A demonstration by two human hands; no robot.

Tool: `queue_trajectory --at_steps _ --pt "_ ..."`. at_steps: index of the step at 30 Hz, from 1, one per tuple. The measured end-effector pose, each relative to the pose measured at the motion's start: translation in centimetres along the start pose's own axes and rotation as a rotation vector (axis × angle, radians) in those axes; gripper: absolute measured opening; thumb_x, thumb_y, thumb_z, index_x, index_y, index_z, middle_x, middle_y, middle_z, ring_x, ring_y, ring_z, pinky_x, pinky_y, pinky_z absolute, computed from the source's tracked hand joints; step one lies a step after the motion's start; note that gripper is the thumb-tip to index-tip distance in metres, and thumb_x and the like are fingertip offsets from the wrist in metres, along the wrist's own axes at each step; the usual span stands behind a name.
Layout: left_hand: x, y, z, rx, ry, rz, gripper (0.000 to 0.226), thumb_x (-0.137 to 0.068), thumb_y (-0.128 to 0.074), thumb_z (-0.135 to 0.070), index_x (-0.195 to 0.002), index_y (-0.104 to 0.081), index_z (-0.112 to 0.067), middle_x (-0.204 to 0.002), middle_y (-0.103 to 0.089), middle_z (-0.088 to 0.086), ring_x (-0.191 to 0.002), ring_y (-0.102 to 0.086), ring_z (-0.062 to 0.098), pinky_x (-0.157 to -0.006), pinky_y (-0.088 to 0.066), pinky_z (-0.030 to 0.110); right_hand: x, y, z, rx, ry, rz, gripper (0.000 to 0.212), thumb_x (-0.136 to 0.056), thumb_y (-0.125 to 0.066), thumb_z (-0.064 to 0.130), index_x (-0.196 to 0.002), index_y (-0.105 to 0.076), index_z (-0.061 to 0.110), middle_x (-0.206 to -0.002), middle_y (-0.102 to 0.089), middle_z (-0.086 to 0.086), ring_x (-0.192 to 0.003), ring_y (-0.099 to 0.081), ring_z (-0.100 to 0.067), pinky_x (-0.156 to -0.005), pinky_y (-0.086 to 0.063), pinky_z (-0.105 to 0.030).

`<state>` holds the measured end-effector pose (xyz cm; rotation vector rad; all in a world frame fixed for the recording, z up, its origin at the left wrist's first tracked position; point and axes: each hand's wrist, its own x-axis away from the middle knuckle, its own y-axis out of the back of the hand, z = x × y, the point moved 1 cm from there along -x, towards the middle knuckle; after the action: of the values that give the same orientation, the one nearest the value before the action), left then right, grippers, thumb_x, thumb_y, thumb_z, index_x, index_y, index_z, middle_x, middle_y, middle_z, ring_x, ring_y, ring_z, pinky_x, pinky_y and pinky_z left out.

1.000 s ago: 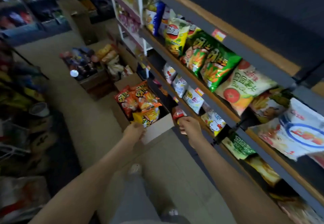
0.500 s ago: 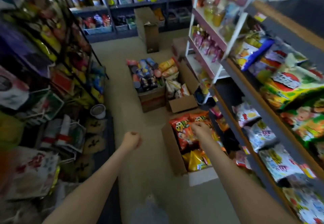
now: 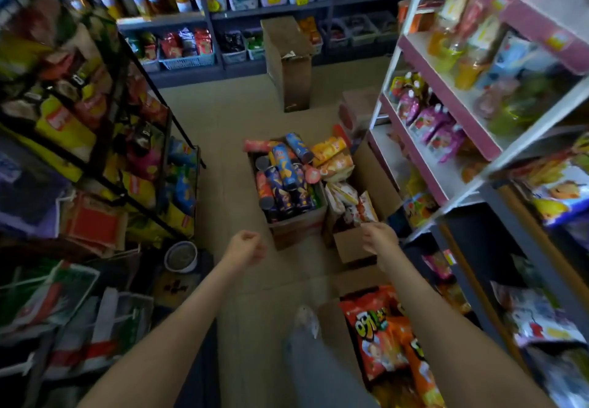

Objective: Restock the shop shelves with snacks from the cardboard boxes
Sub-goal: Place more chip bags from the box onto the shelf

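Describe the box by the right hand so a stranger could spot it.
Find the white-and-pink shelf unit on the right. At its foot, two open boxes stand side by side on the floor; the cardboard box is the right one, by the right hand. It holds pale snack bags, while the neighbouring box is packed with tube cans.

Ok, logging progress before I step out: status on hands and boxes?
Left hand curled, empty. Right hand at bagged-snack box, grip unclear. Can box beside it; nothing blocking.
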<state>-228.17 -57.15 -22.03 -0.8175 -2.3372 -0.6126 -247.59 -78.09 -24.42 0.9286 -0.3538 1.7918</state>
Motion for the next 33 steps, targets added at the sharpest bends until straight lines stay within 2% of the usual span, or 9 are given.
queue_trajectory --at_steps 5,9,12,15,19,23,27,30,33 --pt "-9.6 -1.4 -6.9 -0.072 0.047 -0.017 0.004 -0.100 -0.045 -0.008 -0.102 -0.049 -0.006 -0.071 -0.053 0.007 -0.040 -0.053 0.008 -0.041 -0.041 0.016 -6.9 -3.0 6.7 0.022 -0.033 0.010 0.029 -0.097 -0.058 0.021 -0.122 -0.055 0.008 -0.113 -0.059 -0.008 -0.105 -0.057 -0.022 -0.087 -0.048 -0.034" --pt "-16.5 -4.3 -11.4 -0.130 0.075 0.029 0.023 -0.100 -0.044 -0.006 -0.079 -0.045 -0.014 -0.067 -0.051 0.008 -0.028 -0.045 0.002 -0.036 -0.034 0.015 -11.3 -4.2 10.8 0.035 -0.035 -0.013 0.028 -0.097 -0.057 0.024 -0.122 -0.055 0.011 -0.118 -0.058 -0.007 -0.110 -0.057 -0.023 -0.083 -0.047 -0.032" --pt "-21.8 -7.2 -13.9 -0.206 0.071 0.131 0.028 -0.100 -0.042 -0.004 -0.073 -0.045 -0.012 -0.062 -0.048 0.005 -0.037 -0.043 0.009 -0.037 -0.030 0.015 -15.2 -4.2 12.2 0.060 -0.046 -0.065 0.023 -0.096 -0.059 0.027 -0.115 -0.059 0.015 -0.115 -0.057 -0.002 -0.104 -0.057 -0.020 -0.083 -0.049 -0.033" --pt "-27.1 -10.5 -15.4 -0.284 0.082 0.212 0.018 -0.100 -0.044 -0.007 -0.083 -0.050 -0.006 -0.063 -0.050 0.008 -0.041 -0.047 0.012 -0.039 -0.035 0.015 -19.3 -3.5 12.2 0.069 -0.119 -0.175 0.008 -0.094 -0.061 0.029 -0.100 -0.060 0.023 -0.115 -0.058 -0.001 -0.102 -0.056 -0.020 -0.088 -0.051 -0.038" --pt "-33.5 -15.0 -16.7 -0.406 0.113 0.319 0.016 -0.094 -0.049 -0.026 -0.085 -0.056 -0.015 -0.083 -0.063 0.019 -0.072 -0.056 0.026 -0.066 -0.042 0.036 -23.9 -2.7 11.9 0.064 -0.210 -0.287 0.004 -0.097 -0.056 0.020 -0.098 -0.058 0.024 -0.115 -0.056 -0.004 -0.099 -0.056 -0.023 -0.087 -0.050 -0.039" --pt "-38.2 -19.4 -17.5 -0.447 0.109 0.380 0.015 -0.098 -0.047 -0.013 -0.088 -0.058 -0.017 -0.075 -0.055 -0.006 -0.065 -0.053 0.009 -0.064 -0.046 0.023 -28.9 -2.7 10.7 0.030 -0.247 -0.323 0.009 -0.098 -0.054 0.019 -0.107 -0.056 0.021 -0.113 -0.054 -0.001 -0.096 -0.054 -0.019 -0.084 -0.048 -0.037" --pt "-42.7 -25.2 -15.0 -0.406 0.162 0.422 0.013 -0.098 -0.045 -0.007 -0.101 -0.058 -0.009 -0.082 -0.061 0.007 -0.067 -0.057 0.016 -0.057 -0.044 0.022 -35.6 -3.5 7.9 -0.030 -0.298 -0.380 0.013 -0.099 -0.052 0.018 -0.110 -0.058 0.020 -0.099 -0.054 0.003 -0.093 -0.055 -0.020 -0.085 -0.049 -0.039" --pt "-46.1 -30.9 -11.6 -0.397 0.140 0.478 0.009 -0.096 -0.050 -0.009 -0.098 -0.051 -0.017 -0.100 -0.064 0.016 -0.077 -0.061 0.023 -0.068 -0.051 0.031 -41.8 -4.4 4.2 -0.092 -0.365 -0.411 0.016 -0.096 -0.055 0.019 -0.110 -0.061 0.017 -0.094 -0.058 -0.001 -0.088 -0.058 -0.020 -0.083 -0.050 -0.038" --pt "-49.4 -35.8 -8.7 -0.303 0.129 0.543 0.017 -0.097 -0.055 -0.014 -0.111 -0.047 -0.018 -0.103 -0.061 0.009 -0.080 -0.063 0.017 -0.070 -0.054 0.028 -47.6 -4.9 -0.3 -0.091 -0.409 -0.413 0.017 -0.093 -0.059 0.025 -0.107 -0.064 0.017 -0.095 -0.062 -0.001 -0.086 -0.060 -0.018 -0.086 -0.052 -0.039"
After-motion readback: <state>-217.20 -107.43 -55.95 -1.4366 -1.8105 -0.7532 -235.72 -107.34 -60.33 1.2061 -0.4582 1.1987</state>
